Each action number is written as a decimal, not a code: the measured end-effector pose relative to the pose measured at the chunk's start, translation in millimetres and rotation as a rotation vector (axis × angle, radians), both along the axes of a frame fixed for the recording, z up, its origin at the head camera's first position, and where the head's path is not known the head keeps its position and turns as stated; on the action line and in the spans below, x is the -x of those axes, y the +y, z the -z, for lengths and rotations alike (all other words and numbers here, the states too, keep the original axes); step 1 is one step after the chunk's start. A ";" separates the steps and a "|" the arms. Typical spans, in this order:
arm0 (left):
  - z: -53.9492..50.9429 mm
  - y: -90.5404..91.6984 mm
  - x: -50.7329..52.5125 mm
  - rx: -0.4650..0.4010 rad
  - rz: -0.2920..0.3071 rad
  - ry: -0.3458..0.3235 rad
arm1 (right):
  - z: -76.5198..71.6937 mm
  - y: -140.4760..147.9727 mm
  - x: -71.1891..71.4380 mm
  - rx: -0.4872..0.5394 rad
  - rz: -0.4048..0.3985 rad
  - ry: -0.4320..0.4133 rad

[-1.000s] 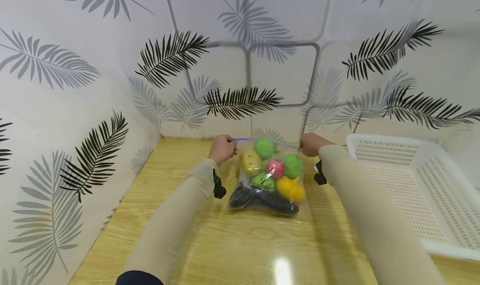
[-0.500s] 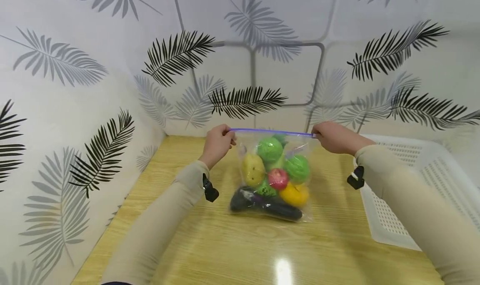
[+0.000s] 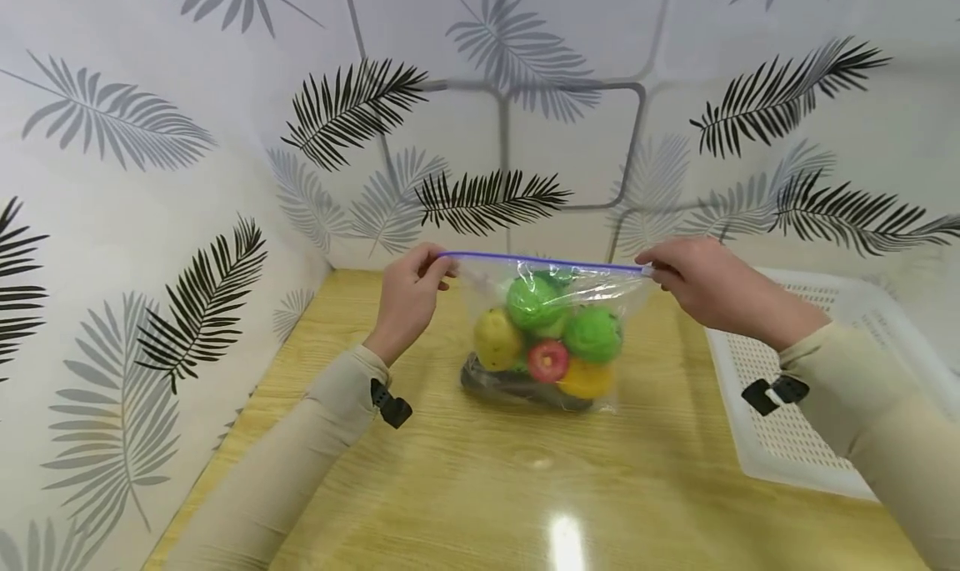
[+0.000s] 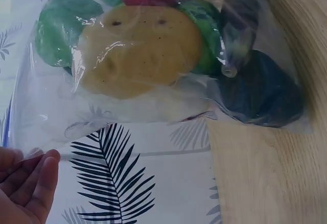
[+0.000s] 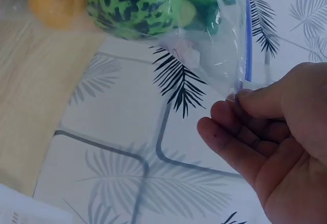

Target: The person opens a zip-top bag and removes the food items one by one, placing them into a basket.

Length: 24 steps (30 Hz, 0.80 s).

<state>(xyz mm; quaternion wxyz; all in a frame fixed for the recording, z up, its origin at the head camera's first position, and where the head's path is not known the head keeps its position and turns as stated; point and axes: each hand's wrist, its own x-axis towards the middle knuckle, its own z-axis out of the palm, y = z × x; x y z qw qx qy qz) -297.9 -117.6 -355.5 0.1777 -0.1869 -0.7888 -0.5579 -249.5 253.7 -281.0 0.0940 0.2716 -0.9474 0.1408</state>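
Note:
A clear zip bag (image 3: 468,292) with a purple-blue zip strip (image 3: 540,262) stands on the wooden table. Through its film show a yellow potato-like piece (image 3: 498,339), green round pieces (image 3: 594,334), a red apple-like piece (image 3: 548,360), an orange piece (image 3: 586,378) and a dark long vegetable (image 3: 517,388) along the bottom. At the top left corner my left hand (image 3: 408,296) pinches the strip's end. My right hand (image 3: 712,288) pinches the opposite end beside the slider. The strip is stretched between both hands. In the right wrist view, a green piece with dark spots (image 5: 134,4) shows.
A white perforated plastic basket (image 3: 735,404) sits at the right of the table, partly behind my right forearm. Leaf-patterned wall covering (image 3: 555,154) rises behind and on the left. Bare wooden tabletop (image 3: 465,488) lies in front of the bag.
Both hands have moved apart, pulling the zip strip taut and bringing the bag's top up and nearer. The bag's upper part now tilts forward over its contents. Both hands keep their hold.

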 end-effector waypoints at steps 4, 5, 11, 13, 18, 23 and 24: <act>4.4 -5.5 -1.0 0.025 0.009 0.052 | 5.4 -1.6 -6.3 0.036 0.002 0.053; 5.3 -6.1 -1.0 0.036 0.010 0.058 | 7.2 -1.3 -7.2 0.039 0.002 0.066; -3.1 -3.0 -6.2 0.131 -0.045 0.121 | 13.1 2.4 -10.9 0.038 0.024 0.073; -9.8 1.1 -9.4 0.204 -0.068 0.184 | 13.6 3.2 -12.8 0.029 0.041 0.057; -31.8 26.7 -18.8 0.481 -0.075 0.410 | 14.0 3.2 -18.2 0.017 0.064 0.073; -55.4 76.3 -32.0 0.800 -0.006 0.475 | 13.8 2.0 -19.7 0.027 0.029 0.120; -58.9 87.4 -33.9 0.854 0.015 0.473 | 13.4 1.9 -19.9 0.028 0.021 0.125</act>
